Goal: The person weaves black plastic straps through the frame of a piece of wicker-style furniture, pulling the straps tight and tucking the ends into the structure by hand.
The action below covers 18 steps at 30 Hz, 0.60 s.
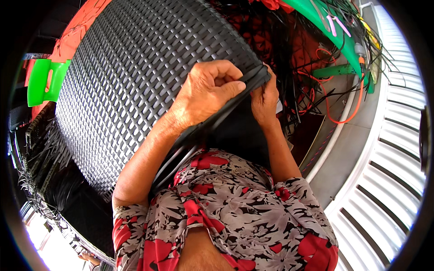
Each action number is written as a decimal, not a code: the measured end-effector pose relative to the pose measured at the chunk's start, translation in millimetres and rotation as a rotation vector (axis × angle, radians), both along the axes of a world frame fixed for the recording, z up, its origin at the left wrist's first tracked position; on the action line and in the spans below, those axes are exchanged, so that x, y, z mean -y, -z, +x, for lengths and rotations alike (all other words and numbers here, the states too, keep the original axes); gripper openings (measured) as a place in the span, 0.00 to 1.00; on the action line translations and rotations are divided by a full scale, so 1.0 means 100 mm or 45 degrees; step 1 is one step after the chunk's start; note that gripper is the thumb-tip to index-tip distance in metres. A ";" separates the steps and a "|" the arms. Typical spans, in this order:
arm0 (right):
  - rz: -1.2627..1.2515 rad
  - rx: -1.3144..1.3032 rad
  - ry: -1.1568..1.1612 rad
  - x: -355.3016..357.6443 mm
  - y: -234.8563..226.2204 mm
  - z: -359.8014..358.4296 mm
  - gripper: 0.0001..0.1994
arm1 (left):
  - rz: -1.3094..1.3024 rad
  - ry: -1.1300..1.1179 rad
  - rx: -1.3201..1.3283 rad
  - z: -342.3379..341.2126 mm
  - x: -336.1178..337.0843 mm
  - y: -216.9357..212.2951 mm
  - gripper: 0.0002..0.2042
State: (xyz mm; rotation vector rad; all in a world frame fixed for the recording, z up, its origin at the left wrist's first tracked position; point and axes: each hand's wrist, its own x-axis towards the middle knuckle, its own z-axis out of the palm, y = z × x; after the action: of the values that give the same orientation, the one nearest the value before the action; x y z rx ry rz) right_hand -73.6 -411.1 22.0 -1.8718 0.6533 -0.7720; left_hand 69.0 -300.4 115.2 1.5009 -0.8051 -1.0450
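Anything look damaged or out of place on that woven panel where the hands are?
No damage shows. The woven panel looks even. Both the left hand and right hand pinch its unfinished edge, where loose black strands hang untidily beyond.

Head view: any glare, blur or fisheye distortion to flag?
Head view: strong fisheye bend with a black rim vignette; overexposed patch at lower left; sheen on the dark woven panel; left hand and right hand sharp, pinching the panel's edge.

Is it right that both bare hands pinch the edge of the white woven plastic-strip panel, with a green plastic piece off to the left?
Not quite: the head view shows the woven plastic-strip panel is black, not white. Left hand and right hand both pinch its edge, and the green plastic piece is off to the left.
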 end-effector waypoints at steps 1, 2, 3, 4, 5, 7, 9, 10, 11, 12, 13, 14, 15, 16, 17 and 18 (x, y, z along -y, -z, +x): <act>-0.025 -0.024 0.020 -0.01 0.00 -0.02 0.20 | 0.018 0.040 0.016 0.00 0.00 0.02 0.08; -0.074 -0.012 -0.007 0.01 -0.01 -0.03 0.21 | -0.028 0.035 -0.040 -0.01 -0.01 0.01 0.07; -0.123 0.002 -0.033 0.03 -0.02 -0.05 0.21 | -0.024 0.029 -0.051 -0.02 -0.03 -0.02 0.06; -0.170 0.012 -0.057 0.04 -0.01 -0.07 0.21 | -0.018 0.027 -0.064 -0.03 -0.05 -0.07 0.05; -0.166 0.011 -0.059 0.03 -0.02 -0.08 0.20 | -0.012 0.024 -0.077 -0.04 -0.06 -0.09 0.05; -0.158 0.013 -0.062 0.00 -0.06 -0.10 0.18 | -0.040 0.002 -0.039 -0.07 -0.08 -0.12 0.05; -0.146 -0.033 -0.077 0.00 -0.10 -0.14 0.20 | -0.055 0.014 0.127 -0.09 -0.13 -0.17 0.05; -0.138 -0.052 -0.091 0.00 -0.12 -0.15 0.21 | 0.048 0.022 0.206 -0.08 -0.15 -0.19 0.05; -0.132 -0.044 -0.081 -0.01 -0.18 -0.17 0.20 | 0.066 0.012 0.201 -0.07 -0.18 -0.19 0.06; -0.127 -0.036 -0.072 0.00 -0.25 -0.21 0.21 | 0.084 0.002 0.196 -0.06 -0.21 -0.19 0.06; -0.124 -0.029 -0.065 0.03 -0.33 -0.22 0.21 | 0.100 -0.012 0.189 -0.04 -0.24 -0.20 0.06; 0.020 0.177 -0.042 0.08 -0.40 -0.24 0.25 | 0.027 -0.044 0.278 -0.03 -0.26 -0.19 0.07; 0.018 0.261 -0.002 0.15 -0.54 -0.24 0.21 | 0.046 -0.029 0.217 0.00 -0.29 -0.23 0.08; -0.067 0.210 0.000 0.22 -0.72 -0.21 0.18 | 0.064 -0.007 0.151 0.06 -0.29 -0.30 0.09; -0.153 0.157 0.002 0.28 -0.93 -0.17 0.16 | 0.082 0.018 0.083 0.12 -0.29 -0.39 0.10; -0.074 0.125 -0.122 0.30 -1.12 -0.09 0.13 | 0.113 0.041 -0.134 0.18 -0.30 -0.53 0.12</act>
State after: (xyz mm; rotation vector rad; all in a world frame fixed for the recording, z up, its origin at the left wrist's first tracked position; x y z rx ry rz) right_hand -82.9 -441.5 133.8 -1.8905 0.4809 -0.8225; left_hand 87.3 -270.6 168.0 1.4978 -0.7190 -1.1870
